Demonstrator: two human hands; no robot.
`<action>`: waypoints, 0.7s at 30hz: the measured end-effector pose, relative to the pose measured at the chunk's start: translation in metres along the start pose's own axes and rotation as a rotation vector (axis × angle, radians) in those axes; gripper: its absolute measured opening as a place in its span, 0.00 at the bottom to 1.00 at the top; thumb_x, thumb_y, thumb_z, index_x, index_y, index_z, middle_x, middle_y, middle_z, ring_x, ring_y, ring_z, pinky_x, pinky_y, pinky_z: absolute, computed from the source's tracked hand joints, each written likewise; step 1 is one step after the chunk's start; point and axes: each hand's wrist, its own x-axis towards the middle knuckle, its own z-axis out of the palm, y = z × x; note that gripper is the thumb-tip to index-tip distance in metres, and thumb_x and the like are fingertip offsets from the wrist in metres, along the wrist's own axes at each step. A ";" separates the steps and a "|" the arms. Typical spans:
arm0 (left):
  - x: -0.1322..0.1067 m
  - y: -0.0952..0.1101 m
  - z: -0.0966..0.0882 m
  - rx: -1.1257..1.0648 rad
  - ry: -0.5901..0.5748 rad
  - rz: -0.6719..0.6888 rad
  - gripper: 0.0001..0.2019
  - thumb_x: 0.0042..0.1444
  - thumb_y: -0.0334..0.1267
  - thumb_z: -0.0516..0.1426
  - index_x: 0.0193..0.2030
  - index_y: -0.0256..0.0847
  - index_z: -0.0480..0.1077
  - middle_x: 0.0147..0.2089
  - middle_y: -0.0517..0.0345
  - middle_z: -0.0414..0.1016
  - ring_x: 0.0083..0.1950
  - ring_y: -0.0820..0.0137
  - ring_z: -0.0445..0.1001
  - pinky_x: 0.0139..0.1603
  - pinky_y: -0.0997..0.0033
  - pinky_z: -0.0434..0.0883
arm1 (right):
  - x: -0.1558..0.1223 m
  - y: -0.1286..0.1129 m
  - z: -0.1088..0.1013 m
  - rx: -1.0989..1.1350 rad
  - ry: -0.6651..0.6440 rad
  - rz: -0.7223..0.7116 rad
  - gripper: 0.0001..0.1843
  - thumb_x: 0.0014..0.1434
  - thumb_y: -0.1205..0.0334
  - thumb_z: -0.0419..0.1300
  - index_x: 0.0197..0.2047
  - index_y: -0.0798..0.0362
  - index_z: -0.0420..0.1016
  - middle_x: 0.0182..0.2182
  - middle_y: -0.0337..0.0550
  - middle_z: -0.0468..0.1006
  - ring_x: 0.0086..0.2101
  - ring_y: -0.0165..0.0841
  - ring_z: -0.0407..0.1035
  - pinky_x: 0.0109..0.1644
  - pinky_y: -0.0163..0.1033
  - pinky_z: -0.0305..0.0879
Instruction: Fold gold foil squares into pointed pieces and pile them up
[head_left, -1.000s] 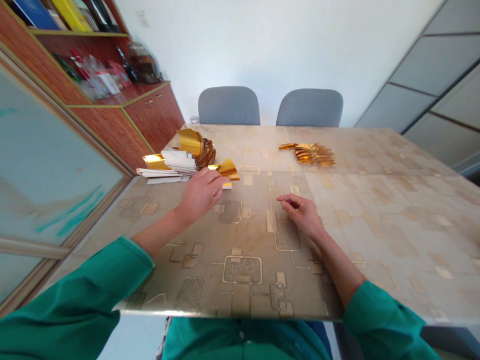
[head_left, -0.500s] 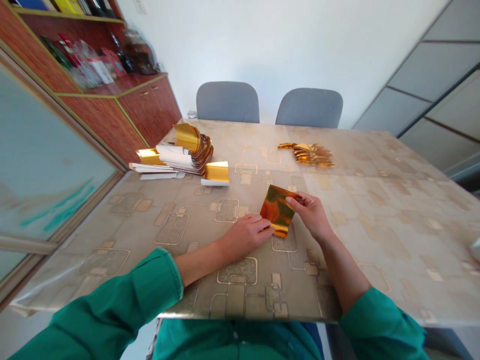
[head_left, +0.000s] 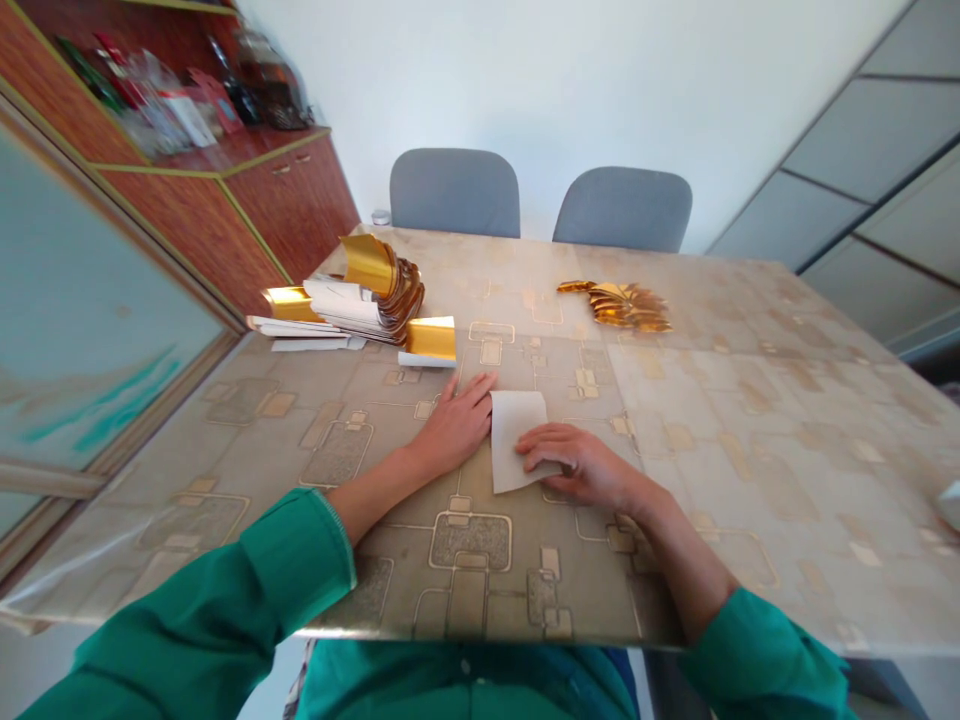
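A sheet of gold foil paper point(head_left: 514, 425) lies white side up on the table in front of me. My right hand point(head_left: 589, 466) grips its lower right part, fingers on top and the thumb near the edge, where the corner curls up slightly. Flat on the tablecloth beside the sheet's left edge rests my left hand point(head_left: 455, 428), fingers stretched out and holding nothing. Farther left stands a thick stack of gold and white foil papers point(head_left: 349, 308). One loose gold paper point(head_left: 431, 340) lies at its right side. Several folded gold pieces point(head_left: 628, 306) sit bunched together at the back right.
A patterned tablecloth point(head_left: 750, 420) covers the table. Two grey chairs point(head_left: 454, 192) stand at its far side, against the white wall. At the left are a red-brown cabinet point(head_left: 292, 210) with bottles and bags, and a glass panel point(head_left: 97, 300).
The foil paper has turned from gold side up to white side up. My left hand has released it and spread flat to its left; my right hand has moved lower and left.
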 end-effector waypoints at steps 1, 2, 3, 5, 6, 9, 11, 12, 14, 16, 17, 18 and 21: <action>-0.001 -0.001 0.000 0.011 0.008 -0.013 0.17 0.68 0.30 0.45 0.58 0.35 0.68 0.71 0.40 0.59 0.71 0.55 0.58 0.68 0.40 0.55 | -0.002 0.001 0.000 0.004 -0.015 0.010 0.10 0.56 0.71 0.62 0.40 0.47 0.77 0.50 0.43 0.80 0.52 0.35 0.72 0.59 0.48 0.66; -0.002 -0.001 -0.001 0.019 0.023 -0.028 0.17 0.67 0.30 0.46 0.58 0.35 0.68 0.70 0.40 0.60 0.71 0.55 0.59 0.68 0.40 0.56 | -0.004 0.002 -0.001 0.012 -0.024 0.014 0.10 0.56 0.70 0.63 0.41 0.48 0.77 0.50 0.44 0.80 0.53 0.35 0.72 0.60 0.48 0.66; -0.004 -0.001 -0.002 0.023 0.046 -0.042 0.17 0.67 0.30 0.46 0.58 0.35 0.68 0.69 0.41 0.61 0.70 0.55 0.60 0.68 0.40 0.56 | -0.007 0.003 -0.002 0.024 -0.027 0.012 0.10 0.56 0.69 0.63 0.41 0.49 0.77 0.51 0.45 0.79 0.53 0.35 0.72 0.60 0.48 0.65; -0.008 0.000 -0.004 0.007 0.104 -0.038 0.18 0.66 0.29 0.47 0.60 0.34 0.66 0.68 0.40 0.63 0.69 0.55 0.61 0.68 0.42 0.57 | -0.010 0.002 -0.005 0.063 -0.026 0.000 0.09 0.58 0.68 0.63 0.43 0.50 0.77 0.51 0.46 0.79 0.54 0.35 0.71 0.60 0.48 0.65; -0.011 0.001 -0.005 -0.017 0.134 -0.009 0.18 0.66 0.28 0.48 0.60 0.33 0.67 0.68 0.41 0.64 0.68 0.56 0.63 0.67 0.45 0.59 | -0.012 0.002 -0.006 0.088 -0.024 -0.002 0.08 0.60 0.67 0.62 0.44 0.50 0.77 0.51 0.46 0.79 0.55 0.35 0.71 0.61 0.47 0.65; -0.018 0.002 -0.006 -0.133 0.166 0.172 0.15 0.67 0.29 0.48 0.54 0.35 0.72 0.62 0.46 0.71 0.62 0.60 0.69 0.63 0.54 0.65 | -0.016 0.000 -0.009 0.158 -0.023 0.021 0.10 0.64 0.65 0.59 0.48 0.48 0.77 0.49 0.43 0.80 0.55 0.33 0.70 0.60 0.46 0.66; -0.021 0.002 -0.004 -0.208 0.143 0.256 0.13 0.68 0.31 0.48 0.48 0.38 0.74 0.57 0.50 0.76 0.58 0.63 0.72 0.63 0.55 0.65 | -0.016 0.000 -0.011 0.184 -0.013 0.056 0.10 0.66 0.63 0.57 0.49 0.47 0.76 0.48 0.42 0.81 0.53 0.32 0.72 0.59 0.44 0.66; -0.022 0.002 -0.004 -0.236 0.126 0.266 0.13 0.68 0.31 0.48 0.47 0.38 0.74 0.56 0.52 0.77 0.57 0.64 0.73 0.63 0.54 0.64 | -0.015 0.000 -0.011 0.186 0.000 0.080 0.11 0.67 0.61 0.56 0.49 0.47 0.76 0.48 0.41 0.81 0.52 0.32 0.72 0.57 0.43 0.67; -0.023 0.001 -0.002 -0.278 0.095 0.246 0.12 0.69 0.32 0.48 0.48 0.40 0.73 0.56 0.53 0.77 0.57 0.65 0.73 0.65 0.51 0.61 | -0.011 0.000 -0.011 0.156 0.056 0.138 0.11 0.68 0.59 0.55 0.48 0.48 0.77 0.45 0.41 0.81 0.47 0.32 0.74 0.52 0.42 0.69; -0.023 0.000 -0.003 -0.302 0.063 0.235 0.12 0.69 0.32 0.48 0.49 0.41 0.73 0.57 0.53 0.76 0.59 0.66 0.72 0.67 0.49 0.59 | -0.007 0.001 -0.009 0.077 0.138 0.187 0.11 0.69 0.57 0.55 0.44 0.49 0.78 0.39 0.41 0.82 0.41 0.33 0.74 0.47 0.40 0.69; -0.023 -0.001 -0.004 -0.308 0.048 0.242 0.12 0.69 0.32 0.48 0.50 0.41 0.72 0.57 0.53 0.76 0.60 0.66 0.72 0.68 0.49 0.58 | -0.004 0.001 -0.008 0.032 0.174 0.200 0.11 0.68 0.57 0.55 0.42 0.49 0.79 0.36 0.41 0.82 0.38 0.33 0.73 0.45 0.40 0.68; -0.023 -0.001 -0.004 -0.313 0.039 0.257 0.13 0.69 0.32 0.48 0.51 0.41 0.72 0.57 0.53 0.76 0.60 0.66 0.71 0.68 0.50 0.57 | -0.003 0.001 -0.007 -0.009 0.206 0.211 0.12 0.68 0.57 0.56 0.40 0.50 0.79 0.33 0.40 0.81 0.36 0.33 0.72 0.44 0.40 0.67; -0.025 0.000 -0.005 -0.325 0.022 0.318 0.13 0.68 0.31 0.48 0.50 0.41 0.73 0.55 0.53 0.77 0.60 0.67 0.71 0.70 0.50 0.56 | -0.001 0.005 -0.002 -0.082 0.294 0.265 0.09 0.66 0.58 0.59 0.37 0.49 0.80 0.31 0.39 0.81 0.34 0.33 0.70 0.43 0.40 0.64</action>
